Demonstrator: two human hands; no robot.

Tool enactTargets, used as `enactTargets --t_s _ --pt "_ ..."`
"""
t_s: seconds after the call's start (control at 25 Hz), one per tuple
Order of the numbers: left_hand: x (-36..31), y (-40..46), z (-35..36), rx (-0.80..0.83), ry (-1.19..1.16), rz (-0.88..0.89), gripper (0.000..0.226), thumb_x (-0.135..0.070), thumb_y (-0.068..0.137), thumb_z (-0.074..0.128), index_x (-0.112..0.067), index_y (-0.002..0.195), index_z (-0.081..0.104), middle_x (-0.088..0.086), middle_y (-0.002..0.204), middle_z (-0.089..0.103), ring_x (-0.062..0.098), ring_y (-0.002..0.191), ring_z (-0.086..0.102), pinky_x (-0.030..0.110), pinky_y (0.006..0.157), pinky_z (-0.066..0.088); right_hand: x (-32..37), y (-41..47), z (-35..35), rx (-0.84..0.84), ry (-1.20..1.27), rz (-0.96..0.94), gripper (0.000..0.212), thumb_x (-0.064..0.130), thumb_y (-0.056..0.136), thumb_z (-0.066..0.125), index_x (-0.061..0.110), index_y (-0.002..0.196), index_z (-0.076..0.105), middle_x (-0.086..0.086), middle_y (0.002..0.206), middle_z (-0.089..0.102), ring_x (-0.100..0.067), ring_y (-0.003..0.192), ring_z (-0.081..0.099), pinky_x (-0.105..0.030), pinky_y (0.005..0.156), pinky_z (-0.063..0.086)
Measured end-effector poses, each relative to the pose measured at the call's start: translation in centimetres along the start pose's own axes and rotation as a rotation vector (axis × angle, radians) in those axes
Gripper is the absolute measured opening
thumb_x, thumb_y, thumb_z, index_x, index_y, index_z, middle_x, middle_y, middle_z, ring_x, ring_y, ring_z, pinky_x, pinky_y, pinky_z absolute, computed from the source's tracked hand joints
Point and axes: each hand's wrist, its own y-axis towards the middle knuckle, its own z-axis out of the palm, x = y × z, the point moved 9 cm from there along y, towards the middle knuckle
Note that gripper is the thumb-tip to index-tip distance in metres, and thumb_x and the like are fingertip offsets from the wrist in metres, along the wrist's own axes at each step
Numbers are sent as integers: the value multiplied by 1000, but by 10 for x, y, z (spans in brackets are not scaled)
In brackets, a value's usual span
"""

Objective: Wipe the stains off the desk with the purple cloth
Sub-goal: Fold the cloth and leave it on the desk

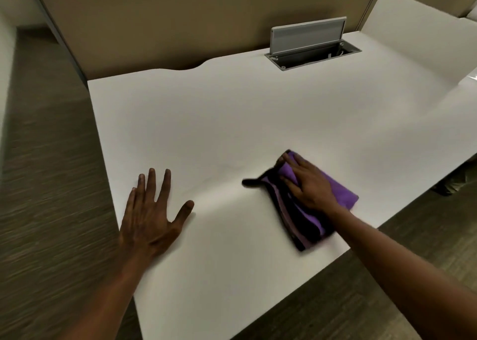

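A folded purple cloth (343, 192) with dark edges lies on the white desk (232, 122), near its front right edge. My right hand (307, 182) lies flat on top of the cloth, fingers spread over its far end, pressing it to the desk. My left hand (152, 215) rests palm down on the bare desk near the left edge, fingers apart, holding nothing. The cloth is blurred at its left side. No stain shows clearly on the surface.
An open grey cable hatch (312, 47) with a raised lid sits at the back of the desk. A tan partition wall (180, 22) runs behind it. A white divider (413, 29) stands at the right. Carpeted floor (46, 184) lies left and front.
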Motion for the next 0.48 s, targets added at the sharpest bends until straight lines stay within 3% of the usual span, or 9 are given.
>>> enactTargets --t_s 0.12,0.2,0.32,0.48 --pt "0 4 -4 -12 -30 3 86 -84 87 16 -42 157 -14 -1 170 -8 17 156 -11 44 127 9 -4 48 -8 -4 -29 75 62 42 109 43 20 164 26 2 170 29 -20 159 20 -37 128 21" --pt "-3 6 -3 -16 -34 9 86 -84 88 17 -42 157 -13 -1 170 -6 17 156 -10 44 127 10 0 36 -8 1 -2 61 63 43 109 42 22 165 22 5 171 23 -20 160 15 -35 129 17" --pt "-8 12 -8 -27 -68 -17 87 -83 88 20 -41 158 -11 0 170 -4 19 157 -6 45 127 12 27 -31 1 32 16 -120 63 47 107 43 30 163 20 9 168 22 -20 160 16 -25 129 7" --pt "3 0 -7 -47 -24 -10 87 -83 88 20 -39 159 -4 1 170 -1 20 157 -4 45 126 15 43 -85 22 158 85 -281 63 51 105 40 39 163 19 17 170 20 -10 160 12 -27 130 7"
